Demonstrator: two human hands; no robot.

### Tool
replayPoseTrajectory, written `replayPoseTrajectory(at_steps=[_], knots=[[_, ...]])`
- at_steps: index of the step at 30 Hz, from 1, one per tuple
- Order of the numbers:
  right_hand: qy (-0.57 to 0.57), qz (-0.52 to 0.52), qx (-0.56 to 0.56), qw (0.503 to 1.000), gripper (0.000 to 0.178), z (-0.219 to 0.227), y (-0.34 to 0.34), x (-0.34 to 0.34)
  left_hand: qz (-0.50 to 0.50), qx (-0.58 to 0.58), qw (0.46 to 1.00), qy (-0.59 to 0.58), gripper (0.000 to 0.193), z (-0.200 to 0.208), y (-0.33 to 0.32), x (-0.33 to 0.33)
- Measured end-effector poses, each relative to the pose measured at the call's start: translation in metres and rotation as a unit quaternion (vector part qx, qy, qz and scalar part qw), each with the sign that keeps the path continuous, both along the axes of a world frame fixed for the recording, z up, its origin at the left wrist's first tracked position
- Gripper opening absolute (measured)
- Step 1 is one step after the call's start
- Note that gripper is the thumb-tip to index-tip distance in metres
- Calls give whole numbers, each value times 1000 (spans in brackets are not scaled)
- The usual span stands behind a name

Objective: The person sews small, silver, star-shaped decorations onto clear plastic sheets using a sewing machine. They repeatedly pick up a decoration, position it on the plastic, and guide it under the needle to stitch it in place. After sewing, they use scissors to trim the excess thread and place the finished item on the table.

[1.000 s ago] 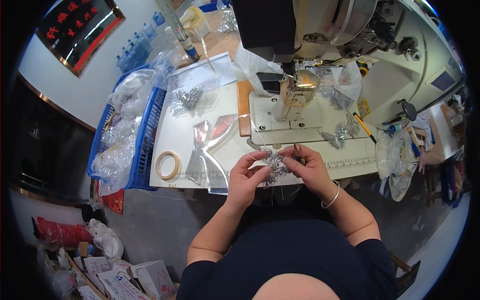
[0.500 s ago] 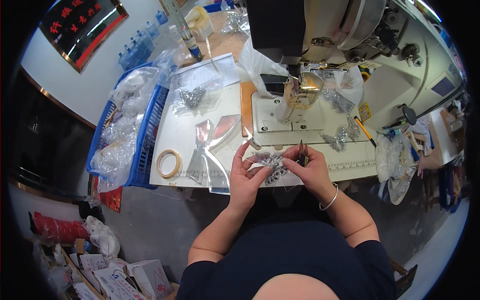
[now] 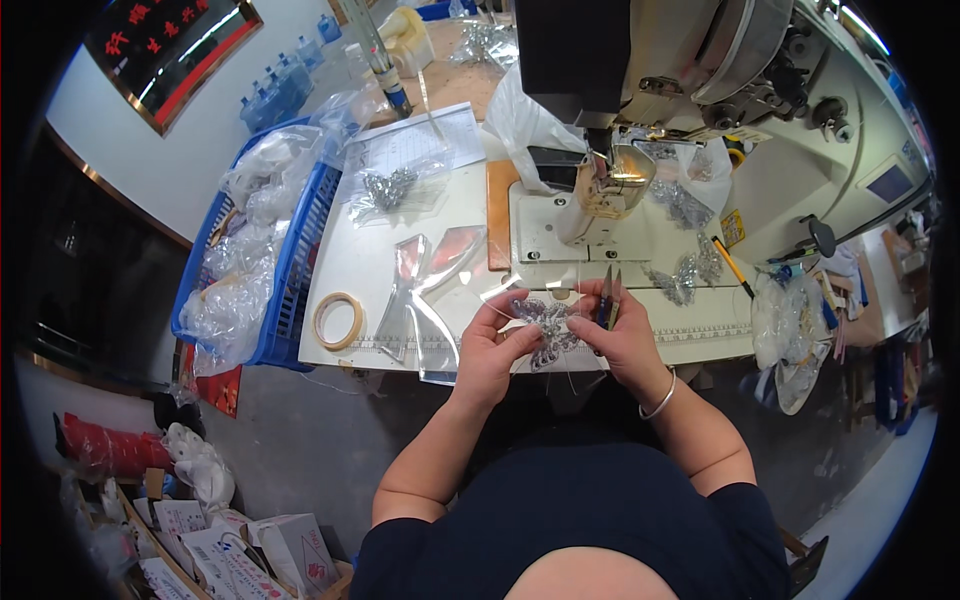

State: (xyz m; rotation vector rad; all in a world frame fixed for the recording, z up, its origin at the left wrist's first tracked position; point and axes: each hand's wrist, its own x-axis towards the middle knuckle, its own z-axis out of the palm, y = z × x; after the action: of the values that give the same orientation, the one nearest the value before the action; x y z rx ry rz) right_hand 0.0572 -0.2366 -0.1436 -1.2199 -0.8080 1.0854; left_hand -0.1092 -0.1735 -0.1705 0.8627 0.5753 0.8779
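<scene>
Between my two hands, at the table's front edge, is a silvery butterfly-shaped beaded piece [image 3: 546,330] with fine threads trailing from it. My left hand [image 3: 492,345] pinches its left side between thumb and fingers. My right hand [image 3: 625,335] pinches its right side, and also keeps a pair of small thread scissors [image 3: 609,290] in the palm, blades pointing away from me. Just beyond my hands stands the sewing machine [image 3: 560,232], its needle area lit. Clear plastic pieces [image 3: 402,295] lie to the left of my left hand.
A tape roll [image 3: 337,321] and a blue basket [image 3: 291,250] of clear bags are on the left. More silvery butterfly pieces [image 3: 683,282] and a yellow pen [image 3: 733,266] lie right of the machine. A ruler strip [image 3: 700,334] runs along the front edge.
The butterfly piece now lies flatter and more spread out between my fingers. The scissors in my right hand have tipped upward with their blades parted. The view has shifted slightly.
</scene>
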Motion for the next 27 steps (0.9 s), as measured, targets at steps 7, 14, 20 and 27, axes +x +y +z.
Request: replayPoseTrajectory(at_steps=[7, 14, 20, 27], knots=[[-572, -62, 406, 710, 27, 24, 6, 5, -66, -35, 958, -278, 63, 14, -33, 5], [-567, -14, 406, 716, 36, 11, 2, -3, -67, -20, 972, -225, 42, -8, -4, 9], [-282, -78, 96, 952, 56, 6, 8, 24, -39, 12, 979, -199, 47, -8, -9, 16], [-47, 30, 40, 998, 38, 16, 11, 24, 10, -12, 975, -221, 47, -15, -11, 24]])
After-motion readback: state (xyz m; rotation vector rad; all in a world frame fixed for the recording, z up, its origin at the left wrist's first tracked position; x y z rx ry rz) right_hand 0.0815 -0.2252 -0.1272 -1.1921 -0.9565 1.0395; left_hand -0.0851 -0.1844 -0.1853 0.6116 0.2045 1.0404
